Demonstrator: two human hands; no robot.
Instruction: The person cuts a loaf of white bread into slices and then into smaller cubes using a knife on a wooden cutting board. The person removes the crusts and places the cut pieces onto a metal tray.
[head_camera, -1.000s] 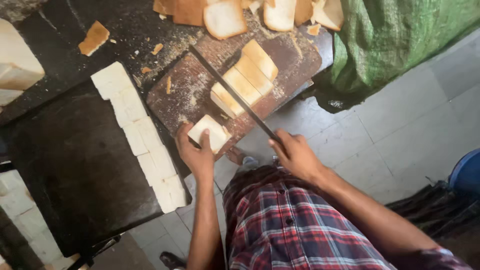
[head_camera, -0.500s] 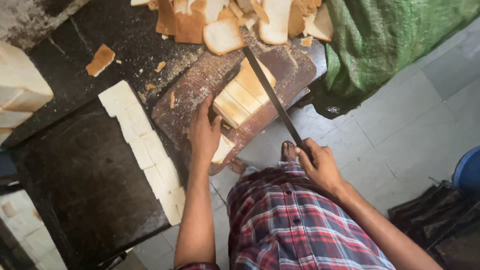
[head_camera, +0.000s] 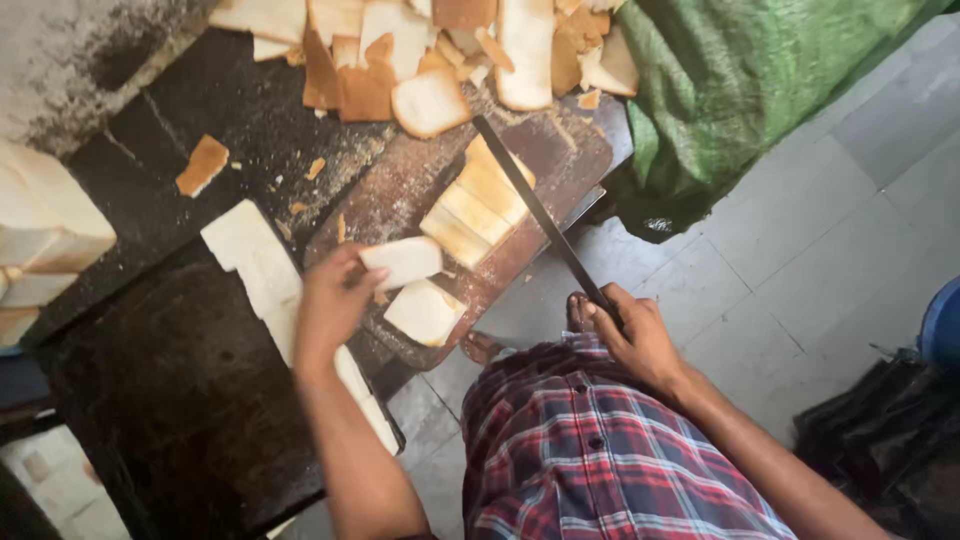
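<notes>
left grip (head_camera: 330, 305) pinches bread slice (head_camera: 402, 262) | right grip (head_camera: 635, 335) clasps knife (head_camera: 540, 215)

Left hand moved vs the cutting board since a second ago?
Yes. The left hand has lifted a bread slice off the cutting board, shifting toward the dark tray.

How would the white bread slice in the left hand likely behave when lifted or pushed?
The bread slice looks thin and crustless, so probably light and bendy, apt to sag from the left hand. Crumbs and broken crusts nearby suggest it tears or crumbles easily. Being flat, it should slide, not roll.
</notes>
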